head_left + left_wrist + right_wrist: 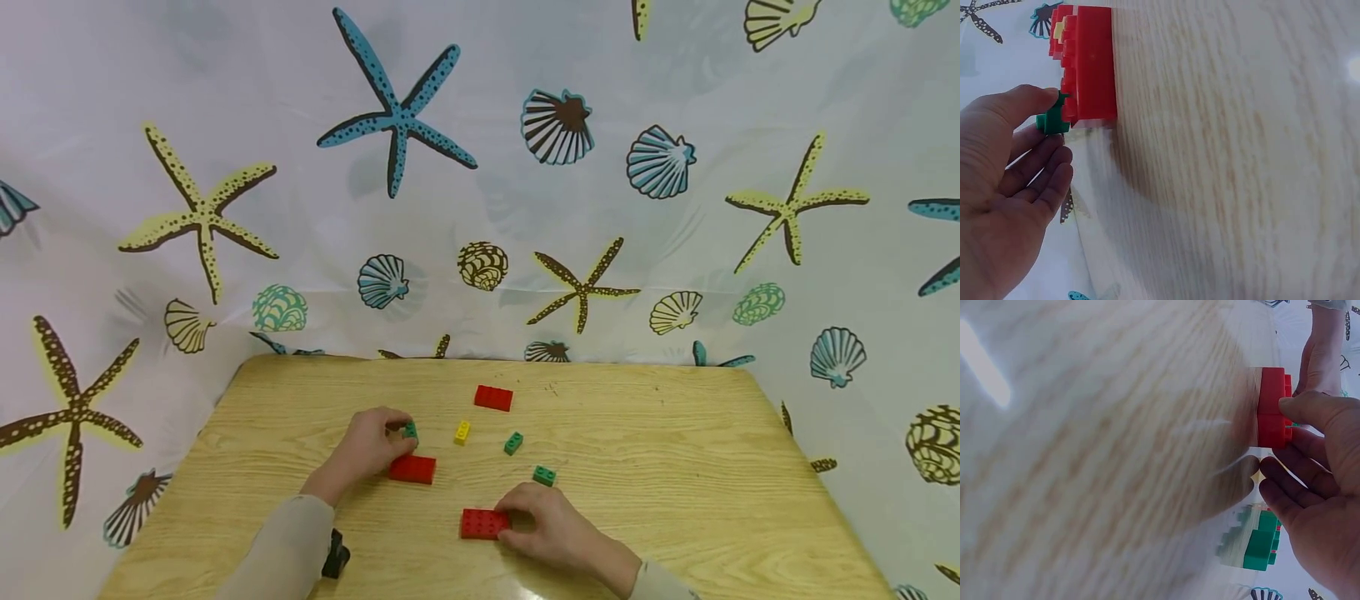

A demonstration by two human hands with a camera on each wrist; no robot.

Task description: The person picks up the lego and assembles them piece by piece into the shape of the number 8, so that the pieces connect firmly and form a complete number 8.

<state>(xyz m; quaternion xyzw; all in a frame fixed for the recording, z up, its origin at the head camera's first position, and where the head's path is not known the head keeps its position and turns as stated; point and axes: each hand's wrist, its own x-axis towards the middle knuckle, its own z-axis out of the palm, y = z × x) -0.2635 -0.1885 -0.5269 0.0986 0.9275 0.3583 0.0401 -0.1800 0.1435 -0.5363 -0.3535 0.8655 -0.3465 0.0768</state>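
My left hand (375, 442) pinches a small green brick (410, 430) between thumb and forefinger; the left wrist view shows this green brick (1052, 119) right against the end of a red brick (1091, 62). That red brick (412, 468) lies on the wooden table (675, 467) just in front of the left hand. My right hand (543, 525) grips the right end of another red brick (483, 523) near the table's front. In the right wrist view the thumb (1300, 409) lies on this red brick (1270, 406), with the curled fingers just beside it.
Loose on the table lie a third red brick (493, 397), a yellow brick (462, 432) and two green bricks (513, 442) (544, 476), one of them (1260, 545) close beside the right hand. A seashell-patterned curtain (480, 208) hangs behind the table.
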